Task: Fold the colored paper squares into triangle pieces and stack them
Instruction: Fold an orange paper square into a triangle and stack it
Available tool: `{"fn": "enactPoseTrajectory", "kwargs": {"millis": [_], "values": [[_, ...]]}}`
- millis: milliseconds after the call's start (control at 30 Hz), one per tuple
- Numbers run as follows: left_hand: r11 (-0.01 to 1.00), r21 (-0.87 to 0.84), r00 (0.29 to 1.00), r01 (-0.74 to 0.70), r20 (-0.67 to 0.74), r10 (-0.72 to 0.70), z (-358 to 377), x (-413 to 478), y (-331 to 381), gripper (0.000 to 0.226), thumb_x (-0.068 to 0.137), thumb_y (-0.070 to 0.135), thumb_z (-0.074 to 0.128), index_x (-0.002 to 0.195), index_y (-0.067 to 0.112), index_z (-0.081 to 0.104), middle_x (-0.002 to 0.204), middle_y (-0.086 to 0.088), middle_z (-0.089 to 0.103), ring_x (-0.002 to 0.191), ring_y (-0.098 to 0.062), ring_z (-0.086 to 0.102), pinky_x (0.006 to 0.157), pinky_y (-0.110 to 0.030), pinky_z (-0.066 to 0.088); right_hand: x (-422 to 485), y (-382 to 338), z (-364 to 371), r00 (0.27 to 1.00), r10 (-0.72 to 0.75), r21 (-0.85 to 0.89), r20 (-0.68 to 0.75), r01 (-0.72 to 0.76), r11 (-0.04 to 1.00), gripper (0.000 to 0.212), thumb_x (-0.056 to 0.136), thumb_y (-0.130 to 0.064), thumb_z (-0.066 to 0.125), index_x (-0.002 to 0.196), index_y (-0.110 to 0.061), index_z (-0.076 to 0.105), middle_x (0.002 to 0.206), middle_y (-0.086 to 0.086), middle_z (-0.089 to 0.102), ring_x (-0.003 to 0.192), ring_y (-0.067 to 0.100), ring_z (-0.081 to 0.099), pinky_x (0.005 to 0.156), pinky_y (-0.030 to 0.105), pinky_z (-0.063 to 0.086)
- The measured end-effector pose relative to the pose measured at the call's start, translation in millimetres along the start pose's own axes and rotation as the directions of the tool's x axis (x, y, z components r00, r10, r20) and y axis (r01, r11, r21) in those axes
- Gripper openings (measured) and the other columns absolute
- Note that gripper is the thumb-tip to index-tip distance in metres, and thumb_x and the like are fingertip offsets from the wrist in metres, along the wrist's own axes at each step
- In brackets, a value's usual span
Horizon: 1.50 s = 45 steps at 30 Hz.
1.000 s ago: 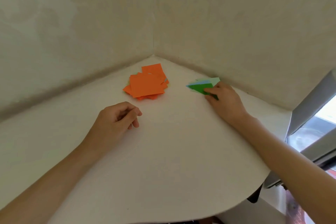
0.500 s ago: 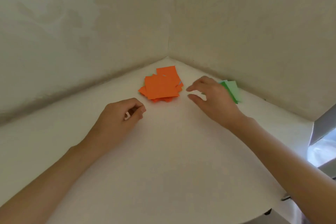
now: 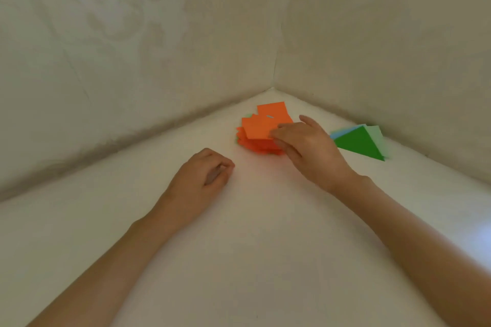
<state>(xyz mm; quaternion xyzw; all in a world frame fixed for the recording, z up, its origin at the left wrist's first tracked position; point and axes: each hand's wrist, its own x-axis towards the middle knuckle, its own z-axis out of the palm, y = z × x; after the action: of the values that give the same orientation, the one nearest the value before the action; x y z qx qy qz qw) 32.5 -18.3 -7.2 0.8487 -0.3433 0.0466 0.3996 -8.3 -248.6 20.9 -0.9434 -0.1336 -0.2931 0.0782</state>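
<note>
Head view, looking down at a white table [image 3: 265, 260] set into a corner, with two bare forearms coming in from the near edge. The hands are apart. The left hand [image 3: 204, 175] rests on the table near the middle, its fingers loosely curled and holding nothing. Farther and to the right, the right hand [image 3: 308, 146] lies at the right edge of a messy pile of orange paper squares [image 3: 261, 125]. Its fingertips [image 3: 276, 133] touch the top sheet, but I cannot tell whether they pinch it. Right of that hand, close to the right wall, is a small stack of folded triangle pieces [image 3: 358, 145], dark green on top with pale blue and pale green edges showing beneath. Two cream walls [image 3: 132, 48] with a faint embossed swirl pattern meet just beyond the orange pile.
</note>
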Motion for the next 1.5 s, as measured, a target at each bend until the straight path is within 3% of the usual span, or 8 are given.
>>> {"fn": "enactPoseTrajectory", "kwargs": {"millis": [167,267,533,933,1100,1267,1367,1500], "values": [[0.938,-0.334,0.969,0.089,-0.19,-0.159,-7.9,0.5,15.7,0.051,0.07,0.064,0.061,0.113,0.043,0.045,0.117,0.019,0.052,0.103,0.009,0.053,0.083,-0.003,0.037,-1.6,-46.4,-42.1,0.963,0.263,0.674,0.056,-0.23,0.702,0.015,0.091,-0.016,0.061,0.08,-0.023,0.068,0.072,-0.01,0.064,0.068,0.003,0.051,0.067,0.019,0.04],[0.794,-0.595,0.955,0.124,-0.145,-0.258,-14.0,2.1,25.3,0.049,0.067,0.051,0.073,0.109,0.037,0.052,0.109,0.016,0.061,0.097,0.005,0.059,0.082,-0.014,0.046,-0.7,-47.0,-37.0,0.922,0.366,0.829,0.129,-0.303,0.471,0.014,0.089,-0.01,0.062,0.077,-0.015,0.068,0.073,-0.002,0.062,0.069,0.007,0.052,0.067,0.023,0.042],[0.806,-0.553,0.968,0.212,0.003,-0.253,-15.3,-6.8,21.0,0.006,0.084,0.01,0.066,0.08,0.014,0.067,0.063,0.007,0.066,0.055,-0.004,0.056,0.053,-0.014,0.044,-12.7,-48.5,-8.1,0.842,0.448,0.809,0.3,-0.474,0.349,0.008,0.087,-0.007,0.064,0.08,-0.011,0.067,0.07,-0.004,0.064,0.065,0.005,0.056,0.064,0.018,0.045],[0.824,-0.558,0.981,0.1,-0.082,-0.175,-17.2,-6.7,26.9,0.008,0.08,0.012,0.067,0.084,0.017,0.063,0.073,0.013,0.066,0.069,-0.003,0.06,0.067,-0.017,0.049,-13.3,-48.6,-17.8,0.833,0.505,0.86,0.228,-0.415,0.296,0.013,0.084,-0.005,0.067,0.077,-0.015,0.062,0.07,0.025,0.062,0.069,0.018,0.056,0.07,0.028,0.044],[0.726,-0.671,0.928,0.149,-0.158,-0.337,-20.3,-7.5,27.0,0.002,0.084,0.013,0.066,0.086,0.014,0.067,0.078,0.006,0.068,0.069,-0.004,0.062,0.062,-0.017,0.051,-16.2,-50.9,-18.4,0.784,0.33,0.766,0.525,-0.605,0.218,0.02,0.083,-0.001,0.065,0.101,-0.009,0.064,0.083,0.009,0.074,0.074,0.018,0.069,0.073,0.027,0.057],[0.731,-0.629,0.935,0.264,-0.018,-0.353,-17.8,-9.0,27.4,0.01,0.082,0.021,0.067,0.086,0.012,0.067,0.07,0.006,0.07,0.062,-0.005,0.064,0.058,-0.017,0.051,-16.3,-46.9,-18.5,0.777,0.389,0.828,0.495,-0.557,0.06,0.021,0.085,-0.004,0.064,0.103,-0.015,0.065,0.101,0.01,0.071,0.082,0.021,0.068,0.072,0.032,0.057],[0.807,-0.544,0.948,0.229,-0.064,-0.312,-16.6,-9.1,25.7,0.012,0.087,0.007,0.064,0.077,0.011,0.067,0.062,0.008,0.067,0.055,-0.003,0.059,0.055,-0.015,0.048,-17.3,-41.1,-15.5,0.783,0.379,0.81,0.492,-0.572,0.129,0.027,0.084,-0.008,0.067,0.105,-0.024,0.063,0.107,0.014,0.07,0.095,0.03,0.066,0.088,0.041,0.053],[0.982,-0.187,0.973,0.022,-0.221,-0.064,-19.0,-12.4,21.7,0.017,0.087,0.014,0.067,0.074,0.025,0.064,0.066,0.019,0.063,0.064,0.0,0.057,0.063,-0.011,0.041,-15.5,-38.1,-23.9,0.936,0.332,0.729,0.114,-0.306,0.613,0.029,0.083,-0.013,0.071,0.09,-0.037,0.059,0.087,-0.01,0.067,0.083,0.006,0.061,0.08,0.014,0.039]]}}
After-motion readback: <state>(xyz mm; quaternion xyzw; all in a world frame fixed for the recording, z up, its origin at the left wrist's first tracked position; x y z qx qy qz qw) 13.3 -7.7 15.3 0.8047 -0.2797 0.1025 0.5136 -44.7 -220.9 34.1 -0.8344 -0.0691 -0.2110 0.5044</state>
